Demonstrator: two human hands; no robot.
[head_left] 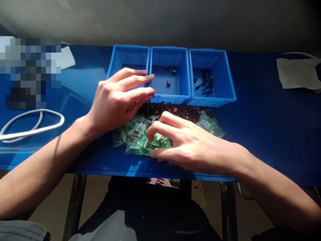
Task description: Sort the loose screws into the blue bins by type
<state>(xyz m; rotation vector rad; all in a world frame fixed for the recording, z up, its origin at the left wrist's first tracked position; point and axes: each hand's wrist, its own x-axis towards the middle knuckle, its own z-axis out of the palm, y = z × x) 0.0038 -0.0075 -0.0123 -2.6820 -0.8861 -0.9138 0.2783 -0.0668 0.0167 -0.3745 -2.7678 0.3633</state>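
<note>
My left hand is over the front of the left blue bin, its fingers spread and reaching to the edge of the middle bin. My right hand is low over green-and-clear plastic packets, thumb and index finger curved apart, with nothing visible between them. Dark screws lie in a pile between the packets and the bins. A few short screws are in the middle bin. Several longer dark screws lie in the right bin.
A white cable is looped on the blue table at left. Behind it are a white sheet and a pixelated area. A beige cloth-like piece lies far right. The table's front edge is near my legs.
</note>
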